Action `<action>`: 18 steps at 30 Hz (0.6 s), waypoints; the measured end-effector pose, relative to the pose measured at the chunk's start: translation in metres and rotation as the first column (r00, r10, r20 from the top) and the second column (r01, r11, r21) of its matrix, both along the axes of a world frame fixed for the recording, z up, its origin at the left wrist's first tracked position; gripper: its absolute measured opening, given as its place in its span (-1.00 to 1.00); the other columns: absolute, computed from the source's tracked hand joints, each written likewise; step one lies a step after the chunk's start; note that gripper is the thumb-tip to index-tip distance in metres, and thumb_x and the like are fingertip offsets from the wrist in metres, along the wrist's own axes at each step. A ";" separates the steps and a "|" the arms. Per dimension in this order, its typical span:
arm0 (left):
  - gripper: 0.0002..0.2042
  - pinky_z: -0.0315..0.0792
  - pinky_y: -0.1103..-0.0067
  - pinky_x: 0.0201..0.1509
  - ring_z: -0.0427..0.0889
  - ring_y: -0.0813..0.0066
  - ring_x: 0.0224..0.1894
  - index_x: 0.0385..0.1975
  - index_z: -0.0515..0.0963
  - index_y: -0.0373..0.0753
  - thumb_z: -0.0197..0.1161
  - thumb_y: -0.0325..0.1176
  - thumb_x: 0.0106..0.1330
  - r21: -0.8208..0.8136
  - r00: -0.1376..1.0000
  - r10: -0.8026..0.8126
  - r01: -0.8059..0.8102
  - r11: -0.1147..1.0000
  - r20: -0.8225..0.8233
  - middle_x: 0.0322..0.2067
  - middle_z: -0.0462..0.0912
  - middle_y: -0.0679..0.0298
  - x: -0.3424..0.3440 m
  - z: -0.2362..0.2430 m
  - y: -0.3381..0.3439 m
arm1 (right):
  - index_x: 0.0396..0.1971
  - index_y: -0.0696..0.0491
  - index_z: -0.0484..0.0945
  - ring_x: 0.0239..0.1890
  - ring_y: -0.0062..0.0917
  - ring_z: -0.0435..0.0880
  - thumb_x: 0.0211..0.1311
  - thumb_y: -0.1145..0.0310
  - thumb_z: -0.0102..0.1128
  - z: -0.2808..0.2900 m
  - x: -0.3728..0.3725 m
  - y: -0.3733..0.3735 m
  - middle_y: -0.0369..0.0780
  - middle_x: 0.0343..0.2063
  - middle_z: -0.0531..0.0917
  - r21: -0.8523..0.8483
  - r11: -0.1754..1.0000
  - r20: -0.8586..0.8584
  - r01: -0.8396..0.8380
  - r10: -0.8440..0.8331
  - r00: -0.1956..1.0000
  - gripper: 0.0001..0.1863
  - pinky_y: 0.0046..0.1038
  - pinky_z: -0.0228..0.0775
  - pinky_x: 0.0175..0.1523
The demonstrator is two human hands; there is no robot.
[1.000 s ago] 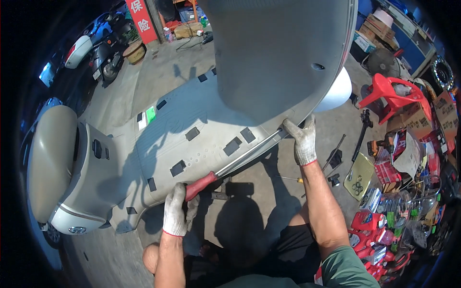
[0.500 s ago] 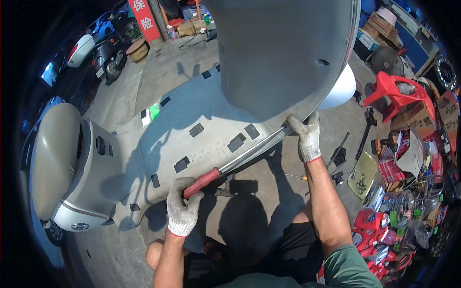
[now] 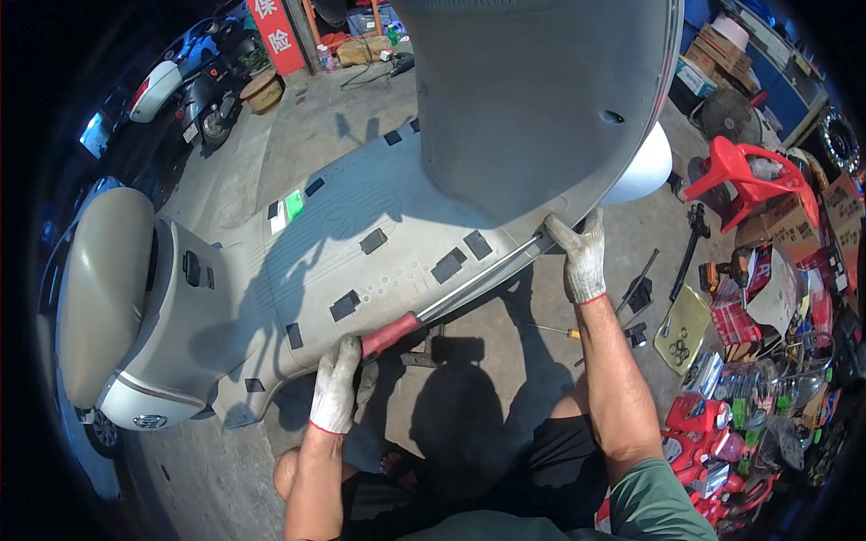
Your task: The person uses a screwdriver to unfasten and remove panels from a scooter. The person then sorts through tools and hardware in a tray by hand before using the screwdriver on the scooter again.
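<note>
A beige scooter [image 3: 325,261] stands before me, its flat footboard dotted with dark square patches. Along the footboard's near edge lies a long screwdriver [image 3: 390,334] with a red handle and a bright metal shaft. My left hand [image 3: 334,388], in a white knit glove, is closed at the butt end of the handle. Also gloved, my right hand [image 3: 582,257] curls round the lower edge of the front leg shield [image 3: 532,108]. Its thumb lies by the far end of the shaft, where the tip is hidden at the trim.
Another screwdriver [image 3: 555,332] with a yellow handle lies on the concrete floor. To the right are a red plastic stool [image 3: 744,180], a cordless drill [image 3: 735,270], a yellow tray [image 3: 683,329] of small rings, boxes and red bottles. Other scooters [image 3: 207,108] stand at back left.
My left hand has shifted its hold on the red handle, with the fingers now pointing up at its butt end. My right hand stays at the leg shield's edge.
</note>
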State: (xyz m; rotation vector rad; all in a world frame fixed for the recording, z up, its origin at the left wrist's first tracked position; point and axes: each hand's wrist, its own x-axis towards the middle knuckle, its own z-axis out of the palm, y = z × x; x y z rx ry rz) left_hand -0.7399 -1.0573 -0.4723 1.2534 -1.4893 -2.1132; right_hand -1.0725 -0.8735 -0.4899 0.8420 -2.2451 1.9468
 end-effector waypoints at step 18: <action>-0.76 0.43 0.58 -0.38 0.48 0.54 -0.52 -0.02 0.53 -0.33 0.16 -0.48 0.34 -0.734 0.995 -0.100 0.059 0.677 -0.012 -0.44 0.57 0.31 -0.011 -0.010 0.017 | 0.03 0.21 0.49 -0.10 -0.39 0.63 0.25 0.44 0.27 -0.022 -0.012 0.008 -0.15 -0.15 0.60 -0.255 0.963 0.237 -0.090 0.153 0.960 -0.64 -0.41 0.52 0.06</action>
